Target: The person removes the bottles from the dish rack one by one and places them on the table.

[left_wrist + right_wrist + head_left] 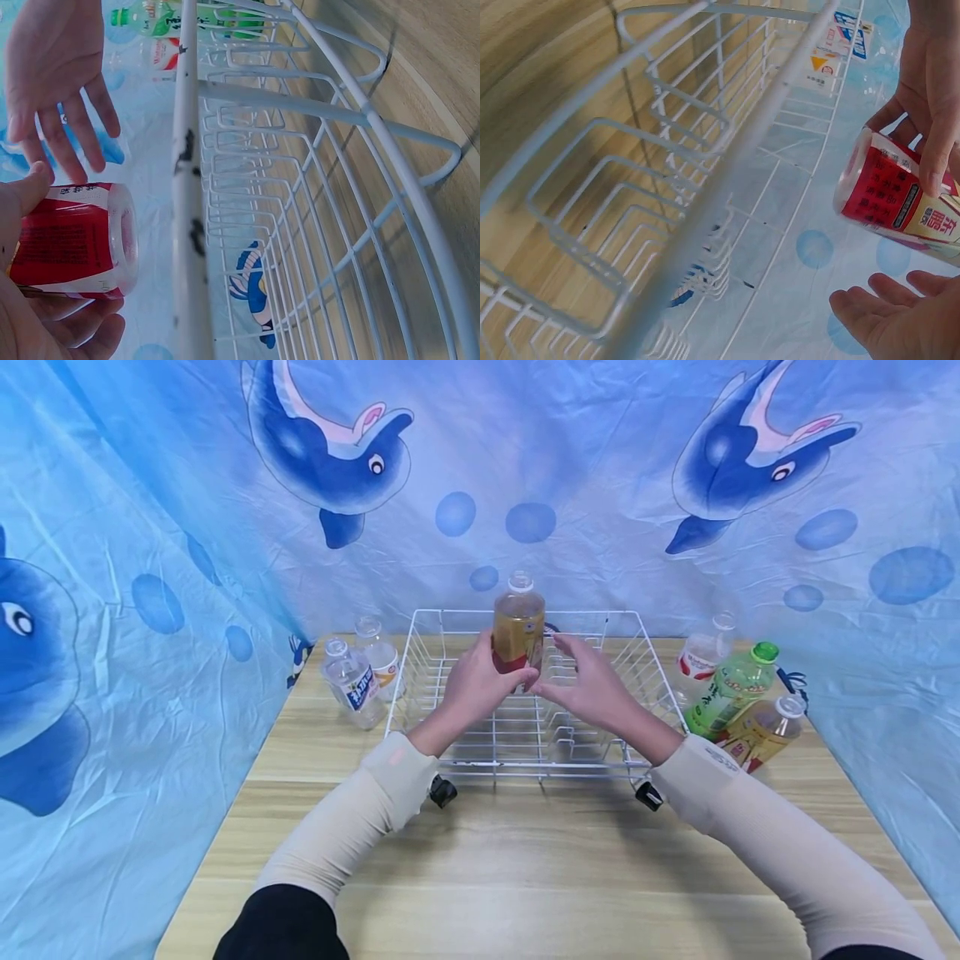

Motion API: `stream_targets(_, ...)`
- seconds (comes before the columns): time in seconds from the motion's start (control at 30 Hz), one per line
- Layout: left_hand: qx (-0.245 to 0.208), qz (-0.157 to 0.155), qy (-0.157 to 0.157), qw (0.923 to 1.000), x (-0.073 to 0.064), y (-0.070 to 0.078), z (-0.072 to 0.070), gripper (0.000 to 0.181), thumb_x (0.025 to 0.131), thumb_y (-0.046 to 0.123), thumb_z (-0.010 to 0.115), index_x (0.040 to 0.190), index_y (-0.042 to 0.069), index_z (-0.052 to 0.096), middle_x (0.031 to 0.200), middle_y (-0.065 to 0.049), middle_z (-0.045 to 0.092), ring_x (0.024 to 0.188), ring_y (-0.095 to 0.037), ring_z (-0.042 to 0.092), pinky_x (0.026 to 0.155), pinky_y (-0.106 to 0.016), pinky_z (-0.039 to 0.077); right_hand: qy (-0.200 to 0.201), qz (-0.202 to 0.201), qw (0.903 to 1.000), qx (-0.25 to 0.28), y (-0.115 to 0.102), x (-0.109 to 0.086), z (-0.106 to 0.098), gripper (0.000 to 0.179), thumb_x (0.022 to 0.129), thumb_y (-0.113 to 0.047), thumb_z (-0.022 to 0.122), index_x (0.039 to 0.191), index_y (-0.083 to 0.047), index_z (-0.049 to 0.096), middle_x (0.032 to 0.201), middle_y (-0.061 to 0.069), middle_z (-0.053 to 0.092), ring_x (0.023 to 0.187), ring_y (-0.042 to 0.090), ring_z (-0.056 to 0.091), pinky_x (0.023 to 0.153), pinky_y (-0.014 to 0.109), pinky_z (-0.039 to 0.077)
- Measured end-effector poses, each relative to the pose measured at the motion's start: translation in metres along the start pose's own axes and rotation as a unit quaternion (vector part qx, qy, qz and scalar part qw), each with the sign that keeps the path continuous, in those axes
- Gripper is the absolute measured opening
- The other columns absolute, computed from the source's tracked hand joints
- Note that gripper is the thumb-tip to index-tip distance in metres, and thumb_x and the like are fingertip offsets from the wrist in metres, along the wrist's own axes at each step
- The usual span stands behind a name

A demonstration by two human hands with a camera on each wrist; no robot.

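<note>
An upright plastic bottle (pixel 519 618) with a gold and red label is held up over a white wire dish rack (pixel 495 768). My left hand (pixel 477 683) grips its lower part, fingers and thumb curled round it. Close on the bottle's other side is my right hand (pixel 592 689), its fingers spread and loosely bent. From the right wrist view, the bottle's red lower label (pixel 889 184) shows in the left hand's grip, apart from the right palm (pixel 922 322). The left wrist view shows the bottle's clear base (pixel 126 240) beyond the rack's front rail.
Two clear bottles, one with a blue label (pixel 362 689) and one with an orange mark (pixel 386 668), stand left of the rack. At right are a red-labelled bottle (pixel 699 662), a green bottle (pixel 735 689) and a gold-labelled bottle (pixel 761 731). A blue dolphin curtain (pixel 585 468) hangs behind.
</note>
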State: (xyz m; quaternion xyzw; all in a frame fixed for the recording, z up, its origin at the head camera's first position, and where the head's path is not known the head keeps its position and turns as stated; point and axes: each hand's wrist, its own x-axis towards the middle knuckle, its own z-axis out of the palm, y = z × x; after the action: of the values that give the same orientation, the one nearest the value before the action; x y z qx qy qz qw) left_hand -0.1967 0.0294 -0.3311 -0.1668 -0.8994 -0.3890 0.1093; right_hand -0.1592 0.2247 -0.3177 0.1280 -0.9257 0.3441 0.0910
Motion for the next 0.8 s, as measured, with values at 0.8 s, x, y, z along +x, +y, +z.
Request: stream_targets(0.8, 0.002, -0.014, 0.01, 0.9998, -0.003, -0.007, -0.001, 0.08, 0.071, 0.061, 0.074, 0.131, 0.016, 0.046, 0.115, -0.002, 0.063, 0.099, -0.018, 0.06, 0.079, -0.038, 0.051, -0.01, 0.034, 0.9986, -0.038, 0.033, -0.029, -0.012, 0.101, 0.074, -0.064, 0.069, 0.149, -0.01, 0.028, 0.149, 0.016, 0.033, 0.135, 0.037, 0.029, 0.105, 0.059, 0.026)
